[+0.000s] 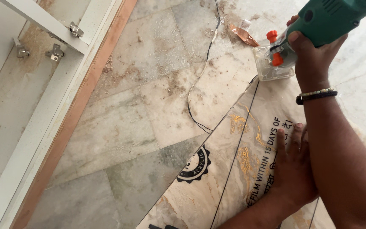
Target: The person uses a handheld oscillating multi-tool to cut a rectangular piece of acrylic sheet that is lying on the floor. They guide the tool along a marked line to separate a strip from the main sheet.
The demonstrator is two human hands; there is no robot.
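Dusty marble floor (119, 123) w/ sawdust; white cabinet (18, 97) at left.

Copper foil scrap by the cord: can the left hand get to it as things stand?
Probably not without letting go: the left hand lies flat on the sheet, and the right hand with the trimmer sits between it and the scrap.

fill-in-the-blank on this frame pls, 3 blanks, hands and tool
1. The right hand grips a power tool whose body is ____ in colour.
2. The left hand lies ____ on the marble-patterned sheet, fingers together.
3. The tool's clear base carries two ____ knobs.

Missing words: green; flat; orange
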